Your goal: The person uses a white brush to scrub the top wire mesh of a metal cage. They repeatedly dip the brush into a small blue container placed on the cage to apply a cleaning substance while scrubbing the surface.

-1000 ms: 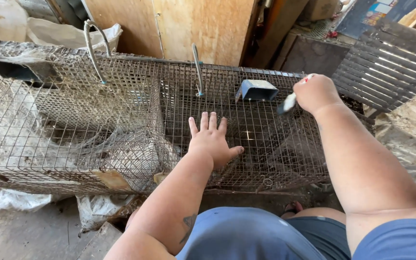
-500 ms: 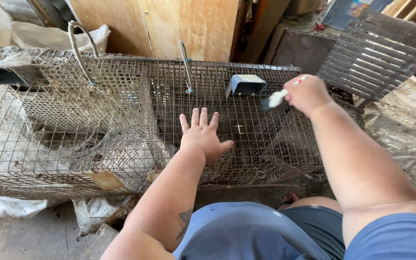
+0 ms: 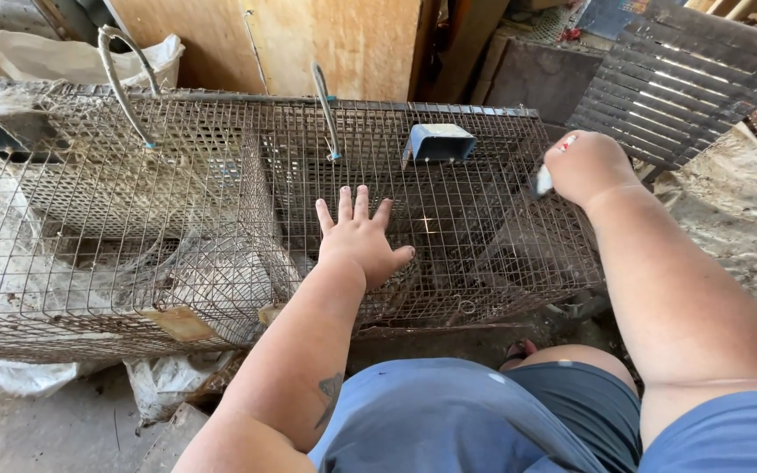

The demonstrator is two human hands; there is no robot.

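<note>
- Wire cage (image 3: pixel 484 175), long, rusty and low, stretches across the view; its flat mesh top faces the camera.
- Left hand (image 3: pixel 358 238) lies palm down on that mesh top, fingers spread and straight, thumb out to the side, gripping nothing.
- Right hand (image 3: pixel 587 166) is curled into a fist at the cage's right end, closed around a small pale tool (image 3: pixel 543 181) whose tip pokes out below the fist toward the mesh; what kind of tool it is cannot be told.
- Blue box (image 3: pixel 438 143), small and open on one side, sits on the cage top near its far edge, between the two hands and apart from both.
- Metal handle (image 3: pixel 326 109), thin and curved, rises from the cage top just left of the blue box.
- Second wire cage (image 3: pixel 89 201) adjoins the first on the left, with its own looped handle (image 3: pixel 124 79) and crumpled grey webbing inside.
- Plywood board (image 3: pixel 308 44) stands upright behind both cages.
- Dark slatted panel (image 3: pixel 685 79) leans at the upper right, beyond the fist.
- White plastic bags (image 3: pixel 10 377) lie on the ground under the left cage.
</note>
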